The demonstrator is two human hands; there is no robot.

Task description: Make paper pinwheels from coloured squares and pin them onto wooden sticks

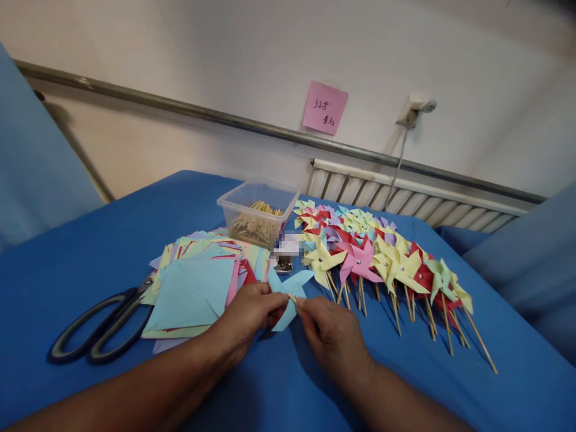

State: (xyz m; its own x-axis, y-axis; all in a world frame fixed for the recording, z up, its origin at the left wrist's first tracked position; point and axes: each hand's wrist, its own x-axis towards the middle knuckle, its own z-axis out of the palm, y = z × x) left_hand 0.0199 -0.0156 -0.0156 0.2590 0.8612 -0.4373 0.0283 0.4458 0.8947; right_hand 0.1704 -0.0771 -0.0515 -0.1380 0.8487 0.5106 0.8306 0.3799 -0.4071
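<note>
A light blue paper pinwheel [297, 282] is held up over the blue table cover, its back facing me. My left hand [254, 309] is closed on its left side, thumb near the centre. In my right hand [330, 330] a thin wooden stick [292, 298] is pinched, its end at the pinwheel's centre; most of the stick is hidden. Just left of my left hand lies a stack of coloured paper squares [193, 291], a light blue one on top. Behind the pinwheel stands a small box of dark bits [284, 263], partly blurred.
Black-handled scissors [103, 327] lie at the left, blades under the paper. A clear plastic box [258, 201] with wooden sticks [256, 222] stands at the back. Many finished pinwheels [360, 262] lie in rows on the right. A radiator [405, 195] and a metal rail [216, 120] run along the wall.
</note>
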